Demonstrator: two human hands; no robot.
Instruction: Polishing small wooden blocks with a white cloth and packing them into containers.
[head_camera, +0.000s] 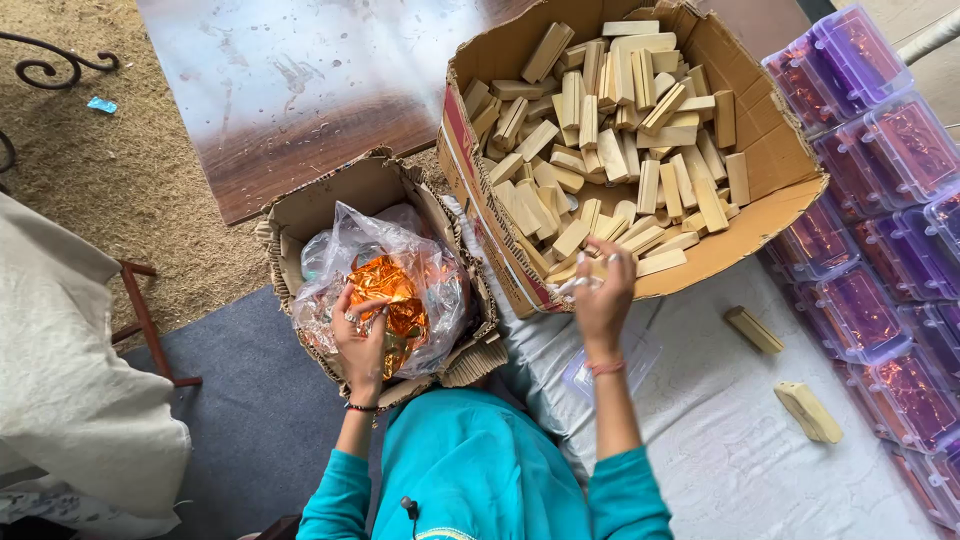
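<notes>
Fingers of the left hand (362, 335) pinch crumpled orange foil (392, 290) inside a clear plastic bag (440, 270), which sits in a small cardboard box (300, 215) that keeps it upright. Right hand (603, 290) hovers at the near rim of the large carton (770, 150) of pale wooden blocks (610, 110), fingertips closing on a small whitish item (580, 283), blurred. Two loose blocks (753, 329) lie well beyond those fingers, beside stacked purple-tinted containers (880, 200).

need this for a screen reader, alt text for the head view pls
A person's left hand reaches into a clear plastic bag of orange foil in a small carton, while the right hand hovers over a large carton of pale wooden blocks.
</notes>
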